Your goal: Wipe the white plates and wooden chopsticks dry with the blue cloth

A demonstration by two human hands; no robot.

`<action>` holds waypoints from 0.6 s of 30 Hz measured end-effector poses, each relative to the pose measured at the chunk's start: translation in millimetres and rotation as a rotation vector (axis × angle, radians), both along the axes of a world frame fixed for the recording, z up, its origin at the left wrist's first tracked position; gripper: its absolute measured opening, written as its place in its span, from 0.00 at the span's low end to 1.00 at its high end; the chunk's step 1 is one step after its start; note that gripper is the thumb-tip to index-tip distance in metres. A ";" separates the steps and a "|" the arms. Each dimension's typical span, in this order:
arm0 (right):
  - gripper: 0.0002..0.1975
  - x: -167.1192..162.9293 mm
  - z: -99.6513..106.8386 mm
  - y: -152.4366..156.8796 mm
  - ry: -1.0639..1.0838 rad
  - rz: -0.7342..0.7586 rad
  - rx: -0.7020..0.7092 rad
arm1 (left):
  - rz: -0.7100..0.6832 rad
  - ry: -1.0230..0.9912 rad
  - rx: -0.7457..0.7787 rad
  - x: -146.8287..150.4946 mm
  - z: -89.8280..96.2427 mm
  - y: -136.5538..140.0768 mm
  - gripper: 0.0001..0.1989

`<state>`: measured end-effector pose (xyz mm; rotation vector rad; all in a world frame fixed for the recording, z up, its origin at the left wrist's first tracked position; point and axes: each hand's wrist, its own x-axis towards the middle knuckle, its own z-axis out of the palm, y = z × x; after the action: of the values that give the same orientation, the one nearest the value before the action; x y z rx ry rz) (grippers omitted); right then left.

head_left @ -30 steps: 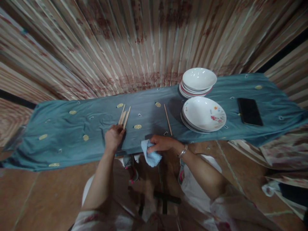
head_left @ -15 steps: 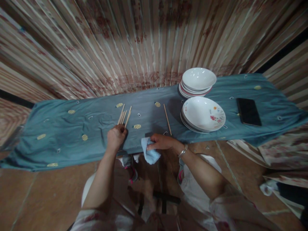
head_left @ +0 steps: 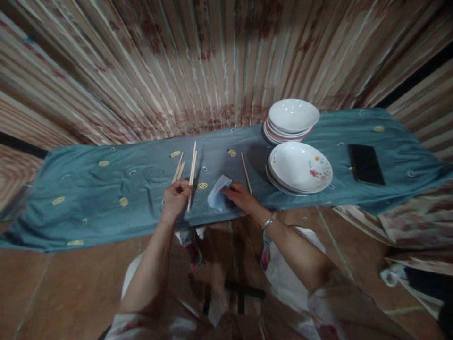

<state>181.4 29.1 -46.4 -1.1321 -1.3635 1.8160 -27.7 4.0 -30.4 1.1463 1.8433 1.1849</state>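
Pinched in my left hand [head_left: 176, 198] is a pair of wooden chopsticks [head_left: 193, 165], tilted and lifted off the cloth. Just beyond that hand, several more chopsticks [head_left: 179, 170] lie on the table, their near ends hidden behind my fingers. My right hand [head_left: 242, 196], with a bracelet at its wrist, grips a light blue cloth [head_left: 218, 192] over the table's front part. One single chopstick [head_left: 245, 168] lies by itself beyond my right hand, its near end close to my fingers.
A stack of flowered plates [head_left: 300, 167] stands right of centre, with a stack of white bowls [head_left: 293, 115] behind it. Farther right lies a black phone or tablet [head_left: 366, 164]. A teal patterned tablecloth [head_left: 92, 193] covers the long table; a pleated curtain [head_left: 212, 71] hangs behind.
My left hand has picked up the pair of chopsticks from beside the others. My right hand has brought the blue cloth up and forward over the table.
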 end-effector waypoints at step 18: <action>0.19 -13.6 -6.3 7.5 0.164 -0.195 -0.109 | -0.205 -0.621 -0.040 57.2 -8.0 -9.3 0.16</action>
<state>167.7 36.5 -52.6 -1.1037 -1.0346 1.8146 29.5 -5.3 -38.4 0.7972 1.2420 1.2041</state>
